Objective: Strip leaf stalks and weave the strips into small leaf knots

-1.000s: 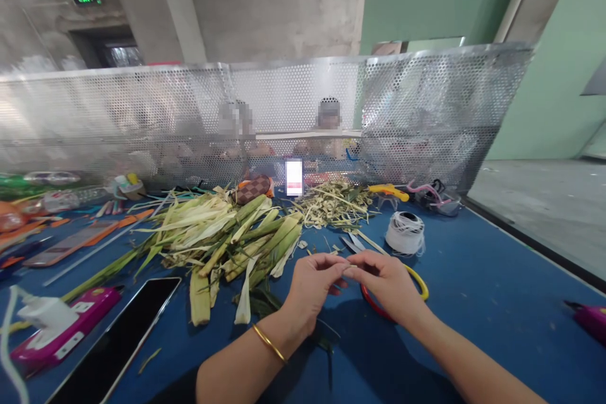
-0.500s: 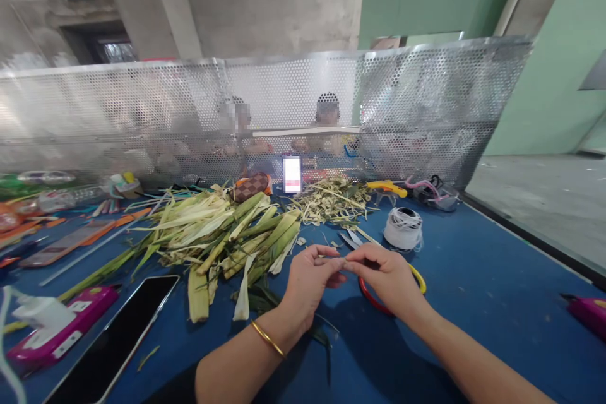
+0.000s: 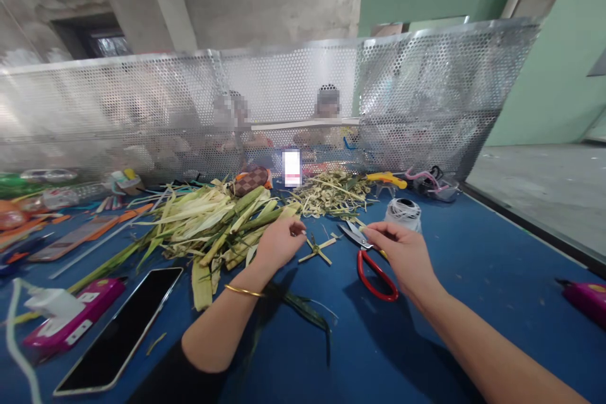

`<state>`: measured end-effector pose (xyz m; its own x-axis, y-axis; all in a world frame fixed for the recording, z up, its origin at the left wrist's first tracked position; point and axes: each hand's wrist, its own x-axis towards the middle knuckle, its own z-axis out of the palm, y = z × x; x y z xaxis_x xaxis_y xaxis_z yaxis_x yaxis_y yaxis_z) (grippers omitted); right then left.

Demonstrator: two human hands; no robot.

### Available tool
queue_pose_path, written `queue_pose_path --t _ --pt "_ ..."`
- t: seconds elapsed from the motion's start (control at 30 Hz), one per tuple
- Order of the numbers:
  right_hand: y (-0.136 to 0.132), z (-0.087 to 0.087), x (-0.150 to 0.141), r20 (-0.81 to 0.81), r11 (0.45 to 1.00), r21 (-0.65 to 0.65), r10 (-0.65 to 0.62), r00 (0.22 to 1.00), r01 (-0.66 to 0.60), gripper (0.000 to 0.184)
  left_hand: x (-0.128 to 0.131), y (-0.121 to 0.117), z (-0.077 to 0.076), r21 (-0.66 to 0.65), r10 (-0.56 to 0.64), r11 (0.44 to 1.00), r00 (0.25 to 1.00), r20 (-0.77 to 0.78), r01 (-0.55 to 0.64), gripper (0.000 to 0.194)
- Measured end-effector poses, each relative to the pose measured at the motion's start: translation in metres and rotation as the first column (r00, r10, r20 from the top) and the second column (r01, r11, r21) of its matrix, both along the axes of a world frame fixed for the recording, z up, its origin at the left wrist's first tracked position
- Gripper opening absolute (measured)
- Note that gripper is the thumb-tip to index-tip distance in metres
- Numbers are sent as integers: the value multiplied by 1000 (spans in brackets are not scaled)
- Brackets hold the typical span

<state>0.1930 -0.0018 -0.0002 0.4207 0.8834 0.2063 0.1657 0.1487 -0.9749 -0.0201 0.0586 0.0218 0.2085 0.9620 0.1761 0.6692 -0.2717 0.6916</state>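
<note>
A small cross of woven husk strips (image 3: 317,250) lies flat on the blue table between my hands. Just left of it is my left hand (image 3: 280,243), its fingers loosely curled and apart; nothing shows in them. My right hand (image 3: 402,254) is closed in a pinch over the scissors (image 3: 377,276), at the pivot. Whatever its fingertips grip, if anything, is hidden. The scissors lie on the table, blades pointing away, with one red handle loop in sight. Behind my left hand spreads a heap of corn husks (image 3: 208,218). A dark green leaf (image 3: 307,312) lies nearer me.
Beyond stand a pile of husk scraps (image 3: 334,194), a white thread spool (image 3: 403,211) and yellow-handled pliers-like tool (image 3: 387,179). A phone (image 3: 125,328) and magenta power strip (image 3: 78,315) lie left. A perforated metal screen (image 3: 293,95) crosses the back, with people behind it.
My hands have parted from each other. The left moved leftward, the right up to the scissors' pivot. The husk cross now shows on the table between them.
</note>
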Motion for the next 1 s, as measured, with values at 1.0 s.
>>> queue_pose_path --t 1.0 --pt "-10 15 -3 35 925 -129 364 931 -357 18 29 -35 0 -538 176 788 729 662 299 53"
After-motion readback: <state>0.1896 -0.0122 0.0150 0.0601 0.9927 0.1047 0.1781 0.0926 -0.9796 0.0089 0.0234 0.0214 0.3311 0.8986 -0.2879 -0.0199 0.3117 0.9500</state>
